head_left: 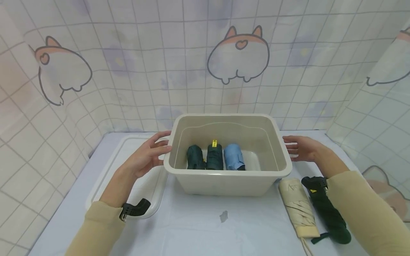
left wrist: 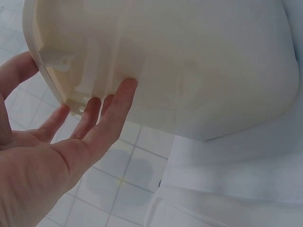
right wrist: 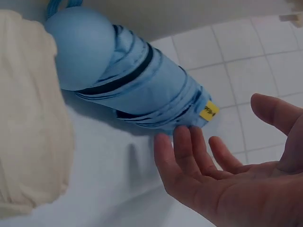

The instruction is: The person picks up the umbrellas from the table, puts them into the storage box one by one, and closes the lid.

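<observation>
- Two hands flank the beige bin (head_left: 230, 179), which stands on the counter (head_left: 198, 227) straight ahead of the person, its long axis running left to right between them.
- The left hand (head_left: 145, 156) is the nearer: fingers straight and spread, its fingertips (left wrist: 125, 90) touch the bin's left wall just under the rim, with the thumb up by the rim.
- The right hand (head_left: 299, 147) is open and relaxed just beside the bin's right rim; I cannot tell whether it touches, and it holds nothing.
- Three folded umbrellas (head_left: 215, 156) lie side by side on the bin's floor.
- A cream umbrella (head_left: 298, 208) and a dark green umbrella (head_left: 328, 213) lie on the counter by the right forearm.
- A white lid (head_left: 105, 170) lies under the left arm.
</observation>
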A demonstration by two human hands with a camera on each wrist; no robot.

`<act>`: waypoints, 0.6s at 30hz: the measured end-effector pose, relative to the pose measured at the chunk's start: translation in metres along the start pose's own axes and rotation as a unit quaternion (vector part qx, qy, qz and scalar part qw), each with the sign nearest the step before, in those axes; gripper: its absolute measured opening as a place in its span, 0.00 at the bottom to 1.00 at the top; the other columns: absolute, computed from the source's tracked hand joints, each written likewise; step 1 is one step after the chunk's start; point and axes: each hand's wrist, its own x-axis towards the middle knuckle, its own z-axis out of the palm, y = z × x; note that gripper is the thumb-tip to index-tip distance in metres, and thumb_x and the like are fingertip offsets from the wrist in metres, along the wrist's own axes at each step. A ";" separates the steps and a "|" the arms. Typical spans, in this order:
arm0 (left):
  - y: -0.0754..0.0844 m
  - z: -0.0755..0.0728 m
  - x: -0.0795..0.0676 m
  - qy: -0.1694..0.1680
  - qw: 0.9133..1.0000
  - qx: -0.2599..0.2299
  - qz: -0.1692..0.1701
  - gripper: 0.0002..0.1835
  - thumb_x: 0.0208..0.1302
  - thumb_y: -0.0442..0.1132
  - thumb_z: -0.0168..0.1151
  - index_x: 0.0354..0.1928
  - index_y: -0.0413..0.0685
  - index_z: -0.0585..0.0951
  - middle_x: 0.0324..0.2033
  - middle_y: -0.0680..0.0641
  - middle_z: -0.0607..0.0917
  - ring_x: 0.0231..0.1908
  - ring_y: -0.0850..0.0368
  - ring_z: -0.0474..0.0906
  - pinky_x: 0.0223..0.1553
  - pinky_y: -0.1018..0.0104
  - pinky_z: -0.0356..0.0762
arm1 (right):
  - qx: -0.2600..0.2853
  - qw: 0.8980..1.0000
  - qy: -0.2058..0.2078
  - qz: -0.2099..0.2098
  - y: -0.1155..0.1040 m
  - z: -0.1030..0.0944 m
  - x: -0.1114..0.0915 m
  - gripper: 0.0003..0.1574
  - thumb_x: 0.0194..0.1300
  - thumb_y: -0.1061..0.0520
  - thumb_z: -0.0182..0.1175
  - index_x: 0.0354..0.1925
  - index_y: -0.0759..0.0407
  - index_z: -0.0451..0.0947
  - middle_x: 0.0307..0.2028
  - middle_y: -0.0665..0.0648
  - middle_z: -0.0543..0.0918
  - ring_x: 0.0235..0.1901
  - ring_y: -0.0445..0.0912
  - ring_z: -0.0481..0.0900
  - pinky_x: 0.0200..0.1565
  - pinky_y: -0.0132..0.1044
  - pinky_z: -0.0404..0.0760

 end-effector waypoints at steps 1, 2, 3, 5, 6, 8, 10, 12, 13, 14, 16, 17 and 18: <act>0.000 0.000 0.000 0.000 1.000 0.000 0.000 0.35 0.74 0.34 0.59 0.78 0.47 0.57 0.68 0.35 0.69 0.58 0.48 0.78 0.50 0.52 0.83 | 0.001 1.000 -0.003 0.004 0.000 0.001 0.001 0.45 0.81 0.44 0.51 0.81 0.62 0.44 0.78 0.69 0.48 0.76 0.62 0.49 0.70 0.59 0.61; 0.000 0.000 0.000 0.000 1.000 0.001 0.000 0.35 0.74 0.34 0.59 0.78 0.47 0.57 0.68 0.35 0.69 0.58 0.48 0.78 0.50 0.52 0.83 | 0.002 1.000 -0.004 0.008 0.000 0.002 0.001 0.46 0.81 0.44 0.50 0.81 0.62 0.43 0.78 0.69 0.48 0.76 0.62 0.49 0.71 0.59 0.59; 0.000 0.000 0.000 0.000 1.000 0.001 0.001 0.35 0.74 0.34 0.59 0.78 0.47 0.57 0.69 0.35 0.69 0.58 0.48 0.78 0.50 0.52 0.83 | -0.001 1.000 -0.005 0.010 0.001 0.003 0.002 0.45 0.81 0.45 0.49 0.81 0.63 0.43 0.78 0.69 0.48 0.76 0.61 0.49 0.71 0.60 0.58; 0.000 0.000 -0.001 -0.001 1.000 0.001 0.002 0.35 0.74 0.34 0.58 0.78 0.47 0.57 0.68 0.35 0.69 0.58 0.48 0.78 0.50 0.52 0.83 | -0.007 1.000 -0.004 0.013 0.001 0.005 0.003 0.44 0.81 0.46 0.49 0.80 0.64 0.43 0.77 0.70 0.51 0.75 0.61 0.51 0.71 0.60 0.58; 0.000 0.000 -0.001 -0.001 1.000 0.001 0.003 0.35 0.74 0.34 0.58 0.78 0.47 0.57 0.68 0.35 0.69 0.58 0.48 0.78 0.50 0.52 0.83 | -0.009 1.000 -0.004 0.015 0.001 0.005 0.004 0.44 0.81 0.47 0.49 0.80 0.65 0.44 0.75 0.70 0.53 0.75 0.61 0.52 0.71 0.60 0.58; 0.000 0.000 -0.001 -0.001 1.000 -0.001 0.004 0.35 0.74 0.34 0.58 0.78 0.47 0.57 0.68 0.35 0.69 0.58 0.48 0.78 0.50 0.52 0.83 | -0.014 1.000 -0.006 0.018 0.002 0.006 0.006 0.42 0.81 0.48 0.48 0.79 0.66 0.44 0.72 0.69 0.57 0.73 0.60 0.54 0.71 0.59 0.58; 0.000 0.000 -0.001 -0.002 1.000 -0.003 0.005 0.35 0.74 0.34 0.58 0.78 0.47 0.57 0.68 0.35 0.69 0.58 0.47 0.78 0.50 0.52 0.83 | -0.018 1.000 -0.008 0.021 0.003 0.006 0.008 0.40 0.81 0.49 0.46 0.78 0.67 0.46 0.69 0.67 0.60 0.72 0.60 0.55 0.71 0.60 0.58; 0.000 0.000 -0.001 -0.003 1.000 -0.002 0.004 0.35 0.74 0.34 0.58 0.78 0.47 0.57 0.68 0.35 0.69 0.58 0.47 0.78 0.50 0.52 0.83 | -0.022 0.999 -0.012 0.022 0.006 0.006 0.011 0.37 0.82 0.51 0.45 0.76 0.68 0.48 0.68 0.68 0.60 0.73 0.62 0.53 0.71 0.62 0.58; 0.000 0.000 -0.001 -0.002 1.000 -0.001 0.004 0.35 0.74 0.34 0.58 0.78 0.47 0.57 0.68 0.35 0.69 0.58 0.47 0.78 0.50 0.52 0.83 | -0.025 0.999 -0.014 0.021 0.007 0.006 0.012 0.36 0.82 0.51 0.45 0.75 0.69 0.49 0.69 0.70 0.59 0.74 0.63 0.52 0.70 0.62 0.58; 0.001 0.000 -0.001 -0.002 1.000 0.000 0.003 0.35 0.74 0.34 0.58 0.78 0.47 0.57 0.68 0.35 0.69 0.58 0.47 0.78 0.50 0.52 0.83 | -0.025 0.999 -0.017 0.021 0.008 0.007 0.014 0.34 0.82 0.52 0.44 0.74 0.69 0.51 0.69 0.71 0.58 0.74 0.65 0.50 0.70 0.63 0.58; 0.001 0.000 -0.001 -0.001 1.000 0.003 0.002 0.35 0.74 0.34 0.58 0.78 0.47 0.57 0.68 0.35 0.69 0.58 0.47 0.78 0.50 0.52 0.83 | -0.038 0.999 -0.017 0.014 0.010 0.008 0.016 0.29 0.82 0.53 0.44 0.70 0.70 0.55 0.70 0.73 0.56 0.75 0.67 0.48 0.69 0.64 0.60; 0.001 0.000 -0.001 -0.001 1.000 0.004 0.002 0.35 0.74 0.34 0.59 0.78 0.47 0.57 0.68 0.35 0.69 0.58 0.48 0.78 0.50 0.52 0.83 | -0.046 0.999 -0.017 0.010 0.011 0.009 0.016 0.26 0.82 0.53 0.44 0.67 0.69 0.59 0.69 0.73 0.57 0.75 0.67 0.49 0.69 0.64 0.61; 0.001 0.000 -0.001 -0.001 1.000 0.004 0.002 0.35 0.74 0.34 0.59 0.78 0.47 0.57 0.69 0.35 0.69 0.58 0.48 0.78 0.50 0.52 0.83 | -0.054 0.998 -0.014 0.007 0.011 0.009 0.017 0.23 0.82 0.54 0.44 0.64 0.69 0.62 0.68 0.73 0.59 0.74 0.67 0.51 0.68 0.63 0.63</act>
